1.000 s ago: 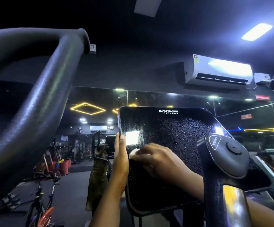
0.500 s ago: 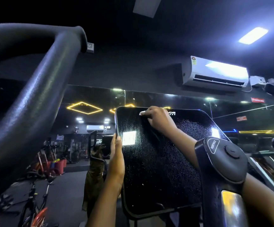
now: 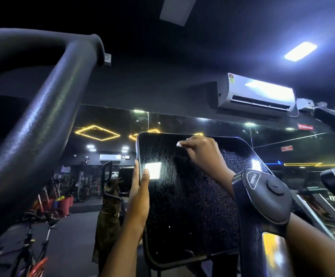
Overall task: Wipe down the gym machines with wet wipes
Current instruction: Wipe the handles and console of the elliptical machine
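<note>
Dark gym point(image 3: 142, 86): wet screen point(image 3: 182, 206), "RESISTANCE" knob point(image 3: 270, 194)

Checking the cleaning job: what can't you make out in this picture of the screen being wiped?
Head view:
Wet wipe: mostly buried in the right hand; only a white corner shows.
Screen: lower right hidden behind the resistance knob.
Left hand: fingers hidden behind the screen's edge.
Floor equipment: too dark and blurred.

White wipe point(image 3: 178, 144) against the top of the wet black screen point(image 3: 182, 206).
</note>
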Action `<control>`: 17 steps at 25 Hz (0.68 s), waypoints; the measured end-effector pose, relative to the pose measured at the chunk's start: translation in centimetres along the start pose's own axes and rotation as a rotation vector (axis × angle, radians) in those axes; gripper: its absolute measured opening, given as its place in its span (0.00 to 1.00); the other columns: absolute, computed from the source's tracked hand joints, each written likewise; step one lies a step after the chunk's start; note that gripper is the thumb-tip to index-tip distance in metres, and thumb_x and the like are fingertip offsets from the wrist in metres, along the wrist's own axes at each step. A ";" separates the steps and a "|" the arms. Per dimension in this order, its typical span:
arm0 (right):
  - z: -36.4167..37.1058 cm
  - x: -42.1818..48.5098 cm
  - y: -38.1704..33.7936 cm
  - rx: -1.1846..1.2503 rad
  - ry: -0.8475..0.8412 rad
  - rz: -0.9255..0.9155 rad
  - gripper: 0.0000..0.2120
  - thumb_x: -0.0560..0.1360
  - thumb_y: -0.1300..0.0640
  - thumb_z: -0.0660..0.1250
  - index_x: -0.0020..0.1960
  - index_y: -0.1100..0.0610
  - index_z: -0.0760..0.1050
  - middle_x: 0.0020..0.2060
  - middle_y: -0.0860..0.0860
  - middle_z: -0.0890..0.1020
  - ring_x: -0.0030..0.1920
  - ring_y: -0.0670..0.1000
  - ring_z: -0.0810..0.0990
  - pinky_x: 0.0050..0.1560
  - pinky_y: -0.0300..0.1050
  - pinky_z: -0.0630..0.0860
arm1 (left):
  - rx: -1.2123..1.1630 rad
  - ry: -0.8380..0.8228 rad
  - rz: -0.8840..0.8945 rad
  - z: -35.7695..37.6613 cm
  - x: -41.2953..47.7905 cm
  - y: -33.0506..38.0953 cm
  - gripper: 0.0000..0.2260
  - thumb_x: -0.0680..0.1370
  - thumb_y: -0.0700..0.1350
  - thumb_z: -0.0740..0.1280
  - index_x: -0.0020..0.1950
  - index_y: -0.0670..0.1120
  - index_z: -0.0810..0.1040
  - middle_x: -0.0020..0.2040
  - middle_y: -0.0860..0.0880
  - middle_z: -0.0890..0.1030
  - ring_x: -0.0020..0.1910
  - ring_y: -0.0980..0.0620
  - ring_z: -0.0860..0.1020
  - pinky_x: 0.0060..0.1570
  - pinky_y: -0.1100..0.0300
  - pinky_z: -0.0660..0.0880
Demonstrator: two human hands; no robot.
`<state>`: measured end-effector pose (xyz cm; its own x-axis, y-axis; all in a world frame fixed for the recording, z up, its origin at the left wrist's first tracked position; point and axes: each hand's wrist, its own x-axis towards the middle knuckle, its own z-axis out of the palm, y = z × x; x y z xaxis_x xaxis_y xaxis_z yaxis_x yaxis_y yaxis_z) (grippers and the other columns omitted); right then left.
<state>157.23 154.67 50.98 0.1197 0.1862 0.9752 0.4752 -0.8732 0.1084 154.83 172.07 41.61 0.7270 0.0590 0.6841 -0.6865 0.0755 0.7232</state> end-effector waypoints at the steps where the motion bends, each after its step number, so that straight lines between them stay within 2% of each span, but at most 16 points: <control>1: 0.5 1.6 1.2 -0.029 0.015 0.088 0.12 0.71 0.66 0.67 0.51 0.57 0.83 0.47 0.53 0.84 0.47 0.52 0.81 0.52 0.39 0.73 | 0.003 0.004 0.004 0.0 0.0 -0.1 0.24 0.81 0.55 0.50 0.76 0.61 0.48 0.78 0.53 0.52 0.76 0.47 0.54 0.71 0.45 0.53; 3: 1.8 3.1 2.9 -0.075 -0.018 0.201 0.13 0.73 0.67 0.64 0.54 0.58 0.82 0.50 0.54 0.83 0.51 0.53 0.80 0.53 0.39 0.71 | 0.014 0.014 -0.003 0.1 0.2 -0.1 0.23 0.81 0.55 0.50 0.76 0.62 0.49 0.78 0.53 0.52 0.76 0.47 0.54 0.71 0.45 0.54; 5: 2.7 2.6 3.2 -0.101 -0.047 0.198 0.15 0.73 0.68 0.63 0.55 0.57 0.81 0.52 0.53 0.82 0.52 0.54 0.79 0.54 0.41 0.71 | 0.021 0.015 -0.003 0.1 0.3 -0.2 0.23 0.81 0.55 0.51 0.76 0.62 0.49 0.78 0.53 0.52 0.76 0.47 0.55 0.71 0.44 0.54; 7: 2.7 0.6 2.3 -0.090 -0.037 0.089 0.14 0.72 0.68 0.66 0.54 0.57 0.82 0.49 0.53 0.83 0.49 0.54 0.80 0.53 0.43 0.74 | 0.024 0.017 -0.007 0.0 0.3 -0.2 0.23 0.81 0.55 0.51 0.76 0.61 0.49 0.78 0.53 0.53 0.76 0.47 0.55 0.71 0.44 0.54; 9: 2.1 -2.1 1.2 -0.083 -0.018 -0.081 0.13 0.68 0.67 0.70 0.51 0.56 0.83 0.43 0.54 0.83 0.42 0.55 0.81 0.45 0.48 0.80 | 0.012 0.018 -0.007 0.0 0.3 -0.1 0.23 0.81 0.54 0.51 0.76 0.60 0.50 0.78 0.52 0.53 0.76 0.47 0.55 0.71 0.45 0.54; 11: 0.9 -5.3 -0.5 -0.036 0.020 -0.176 0.10 0.68 0.62 0.68 0.48 0.55 0.84 0.39 0.53 0.82 0.37 0.53 0.81 0.39 0.42 0.79 | 0.011 0.018 0.000 0.1 0.2 -0.1 0.23 0.81 0.53 0.51 0.76 0.59 0.50 0.78 0.52 0.53 0.76 0.48 0.55 0.71 0.47 0.54; 14: -0.9 -10.3 -4.0 0.068 0.012 -0.237 0.14 0.68 0.57 0.61 0.46 0.56 0.84 0.38 0.52 0.82 0.39 0.46 0.76 0.41 0.35 0.71 | 0.002 0.022 0.012 0.1 0.1 -0.2 0.23 0.82 0.53 0.51 0.77 0.58 0.51 0.78 0.52 0.54 0.76 0.49 0.55 0.71 0.50 0.54; 17: -1.9 -11.7 -4.9 0.118 -0.049 -0.327 0.13 0.67 0.61 0.63 0.45 0.58 0.84 0.39 0.52 0.83 0.41 0.44 0.75 0.43 0.35 0.71 | 0.000 0.024 0.007 0.0 0.2 -0.4 0.23 0.81 0.54 0.52 0.76 0.59 0.51 0.78 0.52 0.55 0.76 0.50 0.56 0.71 0.51 0.54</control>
<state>151.83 155.89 39.44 -0.0155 0.4711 0.8819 0.5926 -0.7061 0.3876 155.25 172.08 41.48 0.7220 0.0835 0.6868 -0.6918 0.0746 0.7182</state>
